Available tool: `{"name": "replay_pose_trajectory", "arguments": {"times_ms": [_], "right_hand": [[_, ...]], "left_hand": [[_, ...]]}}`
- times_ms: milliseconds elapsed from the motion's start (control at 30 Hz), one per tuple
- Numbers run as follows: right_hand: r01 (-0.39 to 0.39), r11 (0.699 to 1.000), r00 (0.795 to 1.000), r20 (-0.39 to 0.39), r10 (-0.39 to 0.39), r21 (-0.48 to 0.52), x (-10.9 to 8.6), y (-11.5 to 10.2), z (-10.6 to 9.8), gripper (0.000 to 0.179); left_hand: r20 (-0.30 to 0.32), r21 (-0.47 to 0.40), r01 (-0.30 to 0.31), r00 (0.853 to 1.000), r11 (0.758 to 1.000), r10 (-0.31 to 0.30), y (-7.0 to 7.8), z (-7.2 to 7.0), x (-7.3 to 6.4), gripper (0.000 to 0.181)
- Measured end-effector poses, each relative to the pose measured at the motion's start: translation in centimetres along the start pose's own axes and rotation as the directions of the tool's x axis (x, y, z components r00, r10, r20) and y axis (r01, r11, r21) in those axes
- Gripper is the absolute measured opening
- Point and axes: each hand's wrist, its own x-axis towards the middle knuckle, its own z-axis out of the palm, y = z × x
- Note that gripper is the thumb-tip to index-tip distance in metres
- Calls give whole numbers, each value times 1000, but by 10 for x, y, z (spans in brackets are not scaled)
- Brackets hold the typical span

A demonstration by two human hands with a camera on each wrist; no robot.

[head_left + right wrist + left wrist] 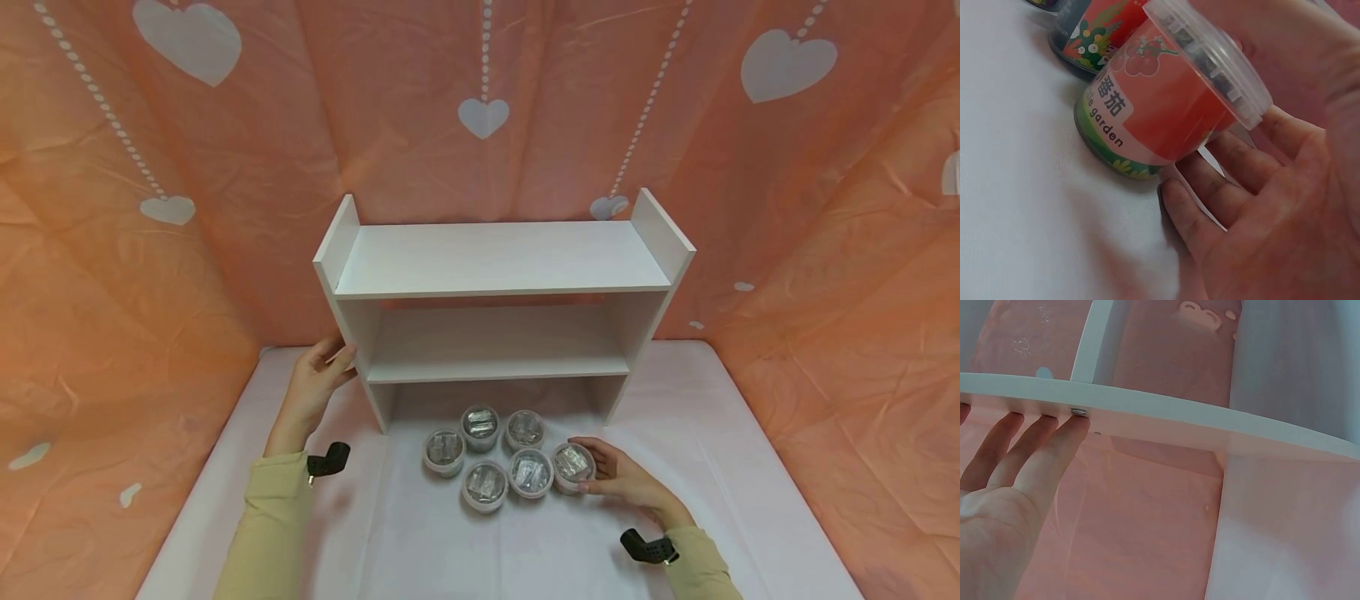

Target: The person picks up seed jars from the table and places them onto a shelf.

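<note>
A white shelf unit (498,257) stands at the back of the table, with two boards between its side panels. My left hand (309,393) is at its left side panel; in the left wrist view the fingertips (1075,428) touch the panel, fingers stretched out. My right hand (628,482) grips the rightmost plastic jar (573,463) between thumb and fingers. In the right wrist view that jar (1147,94) has a clear lid, a red label with tomatoes and the word "garden". Several similar lidded jars (485,483) are grouped to its left, in front of the shelf.
A white cloth (435,554) covers the table. Orange sheeting with pale hearts (420,158) hangs behind and on both sides, close behind the shelf. Each wrist wears a black strap-on camera (648,547). The shelf's lowest bay opens towards the jars.
</note>
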Motion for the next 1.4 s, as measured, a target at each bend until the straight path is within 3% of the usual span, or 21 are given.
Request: {"name": "replay_pose_trajectory", "arguments": {"times_ms": [967, 1400], "right_hand": [[-14, 1000, 1000, -10, 14, 10, -3, -4, 4, 72], [34, 999, 999, -22, -34, 14, -2, 1, 2, 73]], "left_hand": [[1, -5, 3, 1000, 1000, -3, 1, 1, -1, 55], [-8, 1, 24, 1000, 1000, -24, 3, 1, -1, 55]]}}
